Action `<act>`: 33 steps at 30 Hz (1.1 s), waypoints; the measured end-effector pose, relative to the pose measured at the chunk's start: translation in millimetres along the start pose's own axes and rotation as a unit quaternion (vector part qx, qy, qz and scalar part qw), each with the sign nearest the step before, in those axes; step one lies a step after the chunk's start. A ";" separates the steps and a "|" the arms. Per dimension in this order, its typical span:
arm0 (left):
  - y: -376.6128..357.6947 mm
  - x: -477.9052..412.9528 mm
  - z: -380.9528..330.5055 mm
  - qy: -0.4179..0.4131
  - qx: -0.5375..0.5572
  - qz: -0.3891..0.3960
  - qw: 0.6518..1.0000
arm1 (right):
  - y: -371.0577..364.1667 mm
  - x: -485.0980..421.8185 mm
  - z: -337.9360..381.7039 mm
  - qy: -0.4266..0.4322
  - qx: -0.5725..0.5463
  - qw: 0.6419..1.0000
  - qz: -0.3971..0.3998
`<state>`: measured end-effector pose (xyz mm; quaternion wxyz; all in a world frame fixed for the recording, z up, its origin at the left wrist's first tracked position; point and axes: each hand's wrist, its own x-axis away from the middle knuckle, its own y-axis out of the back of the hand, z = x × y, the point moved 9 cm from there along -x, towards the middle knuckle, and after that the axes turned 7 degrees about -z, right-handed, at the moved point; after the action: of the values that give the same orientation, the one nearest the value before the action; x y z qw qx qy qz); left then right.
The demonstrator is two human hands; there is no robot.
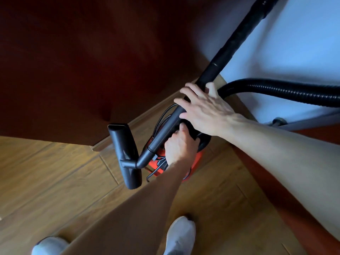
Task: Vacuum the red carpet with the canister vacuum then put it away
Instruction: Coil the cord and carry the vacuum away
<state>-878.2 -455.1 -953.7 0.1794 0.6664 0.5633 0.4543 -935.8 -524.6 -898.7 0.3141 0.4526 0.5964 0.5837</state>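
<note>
Wooden flooring lies beneath us, bearing the red canister vacuum. Our left hand curls its fingers over the canister's top; just above it, our right hand wraps spread fingers round the black wand.

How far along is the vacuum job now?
Done, it seems: the canister sits on wood floor beside the wall, cord looped on it. In hand: the right hand grips the wand, the left hand holds the canister's top. Left: stow the wand and let go.
</note>
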 end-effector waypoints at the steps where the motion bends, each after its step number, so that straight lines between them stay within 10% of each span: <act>1: -1.6 0.3 -1.7 -0.005 0.007 0.012 1.000 | 0.1 3.9 3.5 0.007 -0.011 1.000 0.002; 16: 66.3 1.8 57.8 -0.026 0.000 -0.029 0.999 | 42.6 34.1 39.4 -0.015 -0.019 0.997 -0.078; 27: 79.7 28.2 79.7 -0.091 -0.105 0.221 0.965 | 71.5 46.8 33.2 -0.173 -0.099 0.980 -0.001; 33: 199.8 52.4 62.0 -0.173 -0.327 0.215 0.904 | 168.3 113.3 17.0 -0.303 -0.203 0.925 0.111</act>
<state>-713.2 -450.5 -815.0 0.3798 0.7435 0.1865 0.5179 -935.8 -430.3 -718.4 0.4983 0.5977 0.2880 0.5581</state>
